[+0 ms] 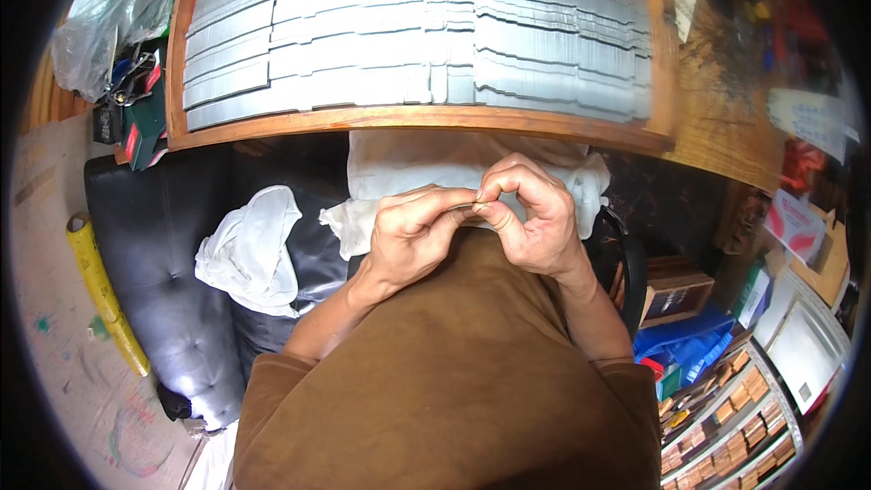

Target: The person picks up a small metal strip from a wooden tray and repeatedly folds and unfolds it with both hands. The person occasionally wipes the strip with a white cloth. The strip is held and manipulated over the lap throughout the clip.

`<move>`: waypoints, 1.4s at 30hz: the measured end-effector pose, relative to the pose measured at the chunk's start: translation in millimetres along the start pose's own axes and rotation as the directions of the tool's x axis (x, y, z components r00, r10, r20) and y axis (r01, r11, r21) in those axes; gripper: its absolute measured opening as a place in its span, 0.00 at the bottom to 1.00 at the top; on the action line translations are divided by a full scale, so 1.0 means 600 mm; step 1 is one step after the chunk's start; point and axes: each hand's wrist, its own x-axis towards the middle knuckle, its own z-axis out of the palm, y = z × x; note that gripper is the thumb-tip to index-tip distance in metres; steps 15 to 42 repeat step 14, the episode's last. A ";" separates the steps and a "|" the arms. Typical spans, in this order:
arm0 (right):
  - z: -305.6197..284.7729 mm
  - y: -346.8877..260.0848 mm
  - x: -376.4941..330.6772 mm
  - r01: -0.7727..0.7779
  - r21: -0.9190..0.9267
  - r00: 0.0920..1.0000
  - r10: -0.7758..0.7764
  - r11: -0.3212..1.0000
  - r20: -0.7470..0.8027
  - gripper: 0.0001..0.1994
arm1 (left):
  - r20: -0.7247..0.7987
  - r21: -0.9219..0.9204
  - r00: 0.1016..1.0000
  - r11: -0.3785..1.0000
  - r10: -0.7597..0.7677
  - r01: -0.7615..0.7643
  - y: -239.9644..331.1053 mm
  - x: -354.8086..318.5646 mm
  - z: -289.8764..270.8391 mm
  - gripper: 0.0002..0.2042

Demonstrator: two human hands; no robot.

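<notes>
My left hand and my right hand meet fingertip to fingertip in front of my chest. Both are closed in a pinch, thumb against forefinger. Whatever sits between the tips is too small to make out. Under and beyond them a whitish cloth is spread over my lap. Just past the cloth stands a shallow wooden tray, filled with rows of flat silvery-grey strips laid side by side; neither hand touches it.
A crumpled white cloth lies on the black padded seat to my left, beside a yellow tube. Clear plastic bags are at the far left. On the right are a wooden box, a blue bag and a rack of small wooden pieces.
</notes>
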 end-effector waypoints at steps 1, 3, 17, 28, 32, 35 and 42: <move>-0.010 -0.002 -0.002 0.004 -0.032 1.000 -0.004 0.999 -0.014 0.05 | -0.005 -0.042 1.000 0.999 -0.010 0.010 0.001 0.003 0.009 0.08; -0.021 -0.016 -0.008 -0.057 0.020 0.998 0.058 0.998 -0.031 0.05 | -0.032 -0.009 0.997 0.997 -0.076 0.075 0.006 -0.002 0.003 0.08; -0.361 -0.131 0.027 -0.209 -0.079 0.576 0.057 0.975 -0.816 0.08 | -0.041 -0.004 0.997 0.998 -0.063 0.063 -0.007 0.002 -0.003 0.07; -0.361 -0.131 0.027 -0.209 -0.079 0.576 0.057 0.975 -0.816 0.08 | -0.041 -0.004 0.997 0.998 -0.063 0.063 -0.007 0.002 -0.003 0.07; -0.361 -0.131 0.027 -0.209 -0.079 0.576 0.057 0.975 -0.816 0.08 | -0.041 -0.004 0.997 0.998 -0.063 0.063 -0.007 0.002 -0.003 0.07; -0.361 -0.131 0.027 -0.209 -0.079 0.576 0.057 0.975 -0.816 0.08 | -0.041 -0.004 0.997 0.998 -0.063 0.063 -0.007 0.002 -0.003 0.07; -0.361 -0.131 0.027 -0.209 -0.079 0.576 0.057 0.975 -0.816 0.08 | -0.041 -0.004 0.997 0.998 -0.063 0.063 -0.007 0.002 -0.003 0.07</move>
